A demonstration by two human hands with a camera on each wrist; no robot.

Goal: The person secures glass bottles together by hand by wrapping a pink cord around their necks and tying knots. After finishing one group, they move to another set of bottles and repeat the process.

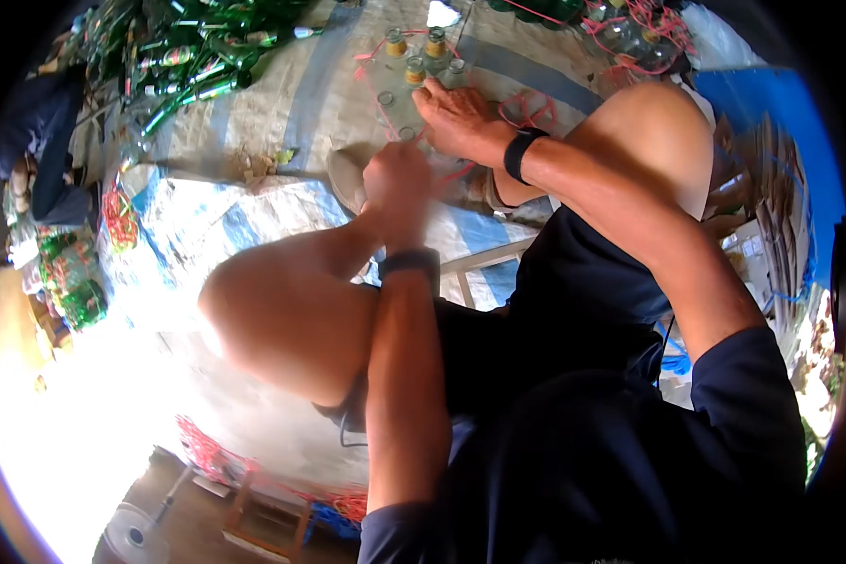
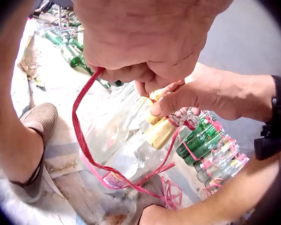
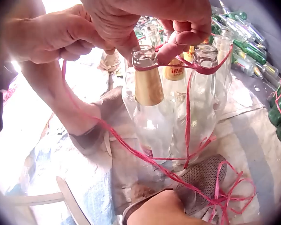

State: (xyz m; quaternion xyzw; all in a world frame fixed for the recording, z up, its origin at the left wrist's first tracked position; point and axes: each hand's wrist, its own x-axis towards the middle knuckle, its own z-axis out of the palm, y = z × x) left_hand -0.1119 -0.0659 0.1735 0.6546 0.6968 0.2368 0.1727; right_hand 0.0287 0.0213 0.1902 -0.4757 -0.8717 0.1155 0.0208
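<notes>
Clear glass bottles (image 1: 415,70), several with gold neck labels, stand upright in a cluster, with red string (image 3: 126,146) around their necks and lower down. My left hand (image 2: 140,37) grips a length of the string in curled fingers, beside the bottles on their near side. Thumb and fingers of my right hand (image 3: 152,21) are bent at the bottle necks and pinch the string there; the exact pinch point is partly hidden. In the head view, the left hand (image 1: 399,188) is blurred and the right hand (image 1: 461,117) is over the cluster's near right edge.
Green bottles (image 1: 197,85) lie heaped at the upper left. String-tied bottles (image 1: 630,38) are at the upper right. Loose string (image 3: 234,192) lies by a shoe (image 3: 203,176). A striped sheet (image 1: 296,103) covers the ground; another person (image 1: 52,150) is at the far left.
</notes>
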